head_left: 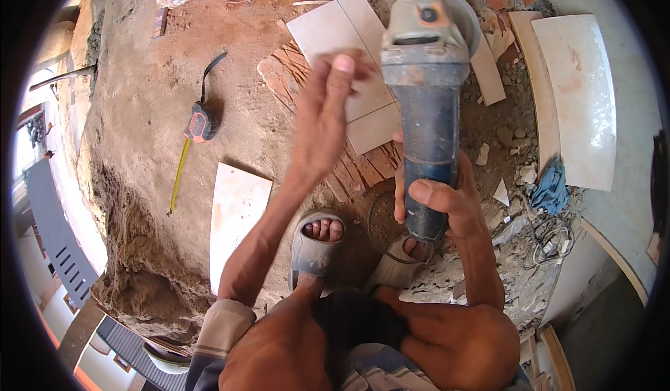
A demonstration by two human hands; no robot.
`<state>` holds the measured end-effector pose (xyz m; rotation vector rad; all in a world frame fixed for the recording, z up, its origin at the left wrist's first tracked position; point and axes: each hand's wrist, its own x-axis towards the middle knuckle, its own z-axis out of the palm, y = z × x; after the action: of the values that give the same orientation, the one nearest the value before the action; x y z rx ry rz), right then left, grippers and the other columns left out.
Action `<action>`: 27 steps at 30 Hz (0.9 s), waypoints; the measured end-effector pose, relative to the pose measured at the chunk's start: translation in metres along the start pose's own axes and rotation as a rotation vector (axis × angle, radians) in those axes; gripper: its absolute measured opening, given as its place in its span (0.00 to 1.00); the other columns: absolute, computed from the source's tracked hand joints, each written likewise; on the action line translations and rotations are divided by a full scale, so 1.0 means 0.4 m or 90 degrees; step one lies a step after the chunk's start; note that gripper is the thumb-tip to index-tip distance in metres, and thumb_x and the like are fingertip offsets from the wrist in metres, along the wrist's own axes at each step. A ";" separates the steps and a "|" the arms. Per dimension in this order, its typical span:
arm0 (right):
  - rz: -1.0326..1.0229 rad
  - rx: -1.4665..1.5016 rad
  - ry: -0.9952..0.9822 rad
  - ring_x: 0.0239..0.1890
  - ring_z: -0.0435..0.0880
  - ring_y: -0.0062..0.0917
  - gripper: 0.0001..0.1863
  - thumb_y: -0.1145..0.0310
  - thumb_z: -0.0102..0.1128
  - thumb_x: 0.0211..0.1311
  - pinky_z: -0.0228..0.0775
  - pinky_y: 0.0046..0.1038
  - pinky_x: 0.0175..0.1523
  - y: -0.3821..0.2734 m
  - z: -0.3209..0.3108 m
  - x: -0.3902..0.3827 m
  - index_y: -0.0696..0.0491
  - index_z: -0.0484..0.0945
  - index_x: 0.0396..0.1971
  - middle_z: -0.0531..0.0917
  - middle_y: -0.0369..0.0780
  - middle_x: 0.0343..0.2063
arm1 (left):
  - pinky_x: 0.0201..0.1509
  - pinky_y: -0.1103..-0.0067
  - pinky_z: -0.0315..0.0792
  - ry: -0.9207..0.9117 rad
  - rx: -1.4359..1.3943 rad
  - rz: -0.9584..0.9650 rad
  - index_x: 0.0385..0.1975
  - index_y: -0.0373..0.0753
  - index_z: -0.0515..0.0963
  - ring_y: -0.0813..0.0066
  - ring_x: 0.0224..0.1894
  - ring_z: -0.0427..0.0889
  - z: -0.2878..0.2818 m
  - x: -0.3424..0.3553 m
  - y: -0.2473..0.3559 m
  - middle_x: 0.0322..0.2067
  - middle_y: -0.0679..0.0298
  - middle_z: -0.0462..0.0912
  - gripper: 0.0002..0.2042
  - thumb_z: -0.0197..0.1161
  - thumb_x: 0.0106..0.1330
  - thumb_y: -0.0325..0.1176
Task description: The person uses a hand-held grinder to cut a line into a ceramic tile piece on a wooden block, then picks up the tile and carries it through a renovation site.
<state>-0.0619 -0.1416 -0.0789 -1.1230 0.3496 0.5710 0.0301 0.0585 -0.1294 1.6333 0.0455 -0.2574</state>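
Observation:
My right hand [447, 199] grips a blue angle grinder [429, 126] by its body, thumb across the lower end. The grinder's grey metal head points away from me, and a round disc or guard edge shows at its right side. Just left of the tool is my left hand [328, 112], raised and partly smeared by motion; it appears to hold nothing, with some fingers curled. Beneath both hands, a pale tile [342, 38] with dark straight lines lies on reddish bricks [356, 171]. The grinder covers the tile's right part.
A tape measure [201, 122] with its yellow blade out lies at left. One cut tile piece [237, 202] rests near my left foot. Tile strips [579, 98], a blue cloth [550, 185], a coiled cable [555, 241] and rubble are on the right. A dug edge [139, 272] drops at lower left.

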 end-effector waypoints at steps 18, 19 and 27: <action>-0.156 -0.463 0.058 0.38 0.90 0.34 0.36 0.54 0.81 0.54 0.82 0.38 0.48 0.006 0.062 0.277 0.60 0.76 0.55 0.88 0.48 0.37 | 0.89 0.54 0.47 -0.088 0.674 0.131 0.81 0.33 0.52 0.46 0.83 0.58 -0.278 0.143 -0.221 0.78 0.45 0.61 0.71 0.91 0.38 0.56; -0.155 -0.480 0.057 0.38 0.91 0.35 0.36 0.54 0.81 0.54 0.83 0.38 0.48 0.006 0.061 0.290 0.60 0.76 0.55 0.89 0.49 0.38 | 0.89 0.54 0.44 -0.089 0.688 0.129 0.81 0.33 0.52 0.46 0.83 0.57 -0.281 0.141 -0.229 0.78 0.45 0.62 0.71 0.90 0.39 0.57; -0.180 -0.520 0.051 0.38 0.91 0.37 0.37 0.53 0.82 0.56 0.84 0.40 0.49 0.025 0.061 0.382 0.61 0.76 0.57 0.89 0.49 0.38 | 0.88 0.46 0.35 -0.029 0.666 0.309 0.82 0.36 0.52 0.51 0.85 0.54 -0.273 0.115 -0.267 0.79 0.45 0.62 0.71 0.87 0.40 0.63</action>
<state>0.0550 -0.0776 -0.1585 -1.9474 0.0045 0.4191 0.0703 0.1693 -0.2367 2.5964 -0.6076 0.0926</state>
